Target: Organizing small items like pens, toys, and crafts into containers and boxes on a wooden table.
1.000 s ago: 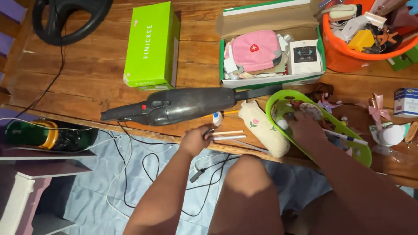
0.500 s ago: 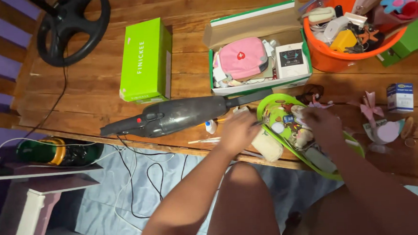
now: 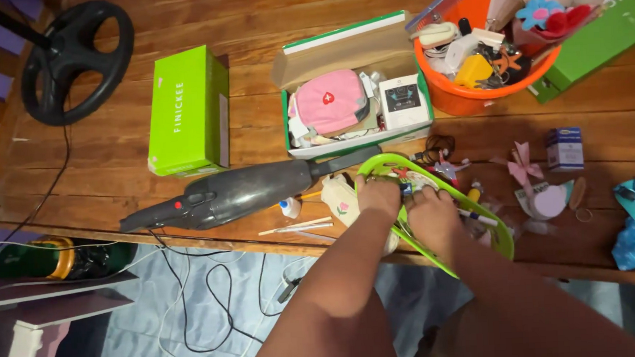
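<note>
Both my hands are down in a lime-green oval tray [image 3: 497, 228] full of small trinkets, at the table's front edge. My left hand [image 3: 378, 195] reaches over the tray's left rim with its fingers curled among the items. My right hand [image 3: 432, 217] lies beside it, knuckles up, with the fingers tucked into the tray's contents. Whatever either hand grips is hidden under the fingers. A cream roll pouch [image 3: 339, 197] with a flower print lies against the tray's left side, just beside my left wrist.
A grey handheld vacuum [image 3: 239, 193] lies left of the tray, with a small glue bottle [image 3: 288, 207] and thin white sticks [image 3: 295, 227] near it. Behind stand a green box [image 3: 187, 113], an open box with a pink pouch [image 3: 331, 102] and an orange bucket [image 3: 465, 100]. Cables [image 3: 215, 300] trail on the floor.
My left hand left the white sticks at the table edge and moved right into the green tray beside my right hand. The view has shifted so everything sits further left.
</note>
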